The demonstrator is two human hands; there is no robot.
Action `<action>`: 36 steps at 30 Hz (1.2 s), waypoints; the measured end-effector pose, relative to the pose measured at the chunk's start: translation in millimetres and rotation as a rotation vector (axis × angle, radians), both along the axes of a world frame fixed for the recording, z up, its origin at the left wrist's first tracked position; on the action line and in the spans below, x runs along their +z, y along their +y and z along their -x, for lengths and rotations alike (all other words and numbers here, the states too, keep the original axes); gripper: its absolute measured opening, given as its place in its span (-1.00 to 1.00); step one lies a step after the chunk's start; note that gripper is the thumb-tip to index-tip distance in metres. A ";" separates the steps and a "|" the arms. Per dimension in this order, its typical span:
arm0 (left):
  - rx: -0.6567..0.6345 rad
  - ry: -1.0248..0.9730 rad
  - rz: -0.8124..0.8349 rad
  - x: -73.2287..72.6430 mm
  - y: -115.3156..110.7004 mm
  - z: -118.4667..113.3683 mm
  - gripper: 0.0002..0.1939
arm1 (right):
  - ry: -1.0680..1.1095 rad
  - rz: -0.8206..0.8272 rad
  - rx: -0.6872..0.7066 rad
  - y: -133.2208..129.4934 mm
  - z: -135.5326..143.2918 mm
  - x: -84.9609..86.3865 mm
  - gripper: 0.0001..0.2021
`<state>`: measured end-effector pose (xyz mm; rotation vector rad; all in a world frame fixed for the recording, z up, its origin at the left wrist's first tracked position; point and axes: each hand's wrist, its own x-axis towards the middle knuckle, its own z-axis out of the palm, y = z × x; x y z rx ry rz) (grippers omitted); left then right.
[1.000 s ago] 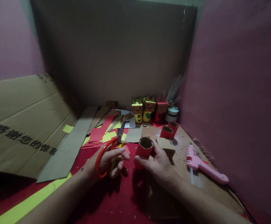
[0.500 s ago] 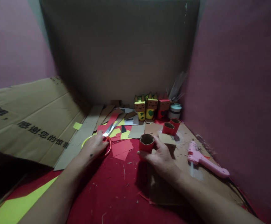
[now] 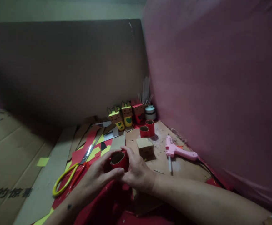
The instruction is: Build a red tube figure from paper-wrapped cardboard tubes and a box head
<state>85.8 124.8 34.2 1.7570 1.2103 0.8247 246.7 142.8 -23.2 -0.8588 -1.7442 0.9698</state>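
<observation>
A red cardboard tube (image 3: 118,160), open at the top with a brown inside, stands upright between both my hands. My left hand (image 3: 104,172) curves round its left side, thumb across the front. From the right, my right hand (image 3: 137,170) wraps the other side; part of the tube is hidden by the fingers. Left of my hands lie scissors (image 3: 65,181) with one yellow and one red handle. Just beyond my right hand sits a small cardboard box (image 3: 145,147). Two more red tubes (image 3: 144,131) stand behind that box.
A pink glue gun (image 3: 179,151) with its cord rests at the right on a cardboard sheet (image 3: 180,168). Finished box-headed figures (image 3: 126,115) and a pale jar (image 3: 150,113) stand at the back. Paper scraps (image 3: 86,143) lie left. A large carton flap (image 3: 9,156) leans at far left.
My left hand has let go of the scissors, which now lie on the table, and has joined my right hand on the red tube. The view has turned to the right.
</observation>
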 end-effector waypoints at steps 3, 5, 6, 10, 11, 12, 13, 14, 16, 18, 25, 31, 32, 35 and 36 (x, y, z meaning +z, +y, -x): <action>0.047 0.047 0.029 9.9 9.9 0.8 -0.56 | -0.094 0.035 0.000 -4.0 -1.3 4.2 -0.14; 0.119 0.064 0.005 20.3 18.3 4.4 -0.52 | -0.116 0.003 -0.073 -7.0 -5.9 11.1 -0.16; 0.158 0.062 -0.020 25.5 22.8 5.6 -0.49 | -0.082 -0.050 -0.127 -7.6 -10.1 15.4 -0.21; 0.215 0.076 -0.085 36.8 42.2 2.4 -0.44 | 0.177 -0.300 -0.390 3.9 -38.2 30.7 -0.54; 0.212 0.081 -0.094 36.4 47.5 -0.1 -0.47 | 0.224 -0.318 -0.433 10.4 -46.5 32.5 -0.62; 0.198 0.081 -0.096 34.9 52.9 -2.9 -0.50 | 0.283 -0.319 -0.477 17.9 -54.4 33.0 -0.69; 0.182 0.077 -0.093 32.3 58.3 -5.7 -0.53 | 0.323 -0.310 -0.507 25.6 -61.2 32.3 -0.73; 0.158 0.068 -0.081 29.0 63.6 -8.3 -0.55 | 0.348 -0.302 -0.529 33.0 -66.7 30.5 -0.76; 0.094 0.044 -0.039 20.9 73.0 -12.6 -0.54 | 0.396 -0.277 -0.544 45.0 -73.1 24.8 -0.78; 0.025 0.028 0.006 12.5 80.4 -15.5 -0.51 | 0.433 -0.238 -0.536 51.9 -74.1 18.9 -0.79; -0.154 -0.035 0.109 -4.8 83.6 -20.3 -0.46 | 0.421 -0.148 -0.531 51.2 -68.4 16.6 -0.77; -0.160 -0.077 0.179 -20.2 80.0 -22.9 -0.53 | 0.317 -0.063 -0.521 47.1 -71.7 18.3 -0.81; -0.152 -0.085 0.185 -23.7 80.3 -23.5 -0.55 | 0.297 -0.068 -0.535 47.7 -72.8 17.8 -0.79; -0.124 -0.107 0.193 -31.9 80.7 -25.4 -0.65 | 0.309 -0.097 -0.597 52.4 -77.1 16.0 -0.73; -0.116 -0.112 0.194 -33.2 80.4 -26.1 -0.66 | 0.329 -0.103 -0.618 54.3 -78.8 15.8 -0.72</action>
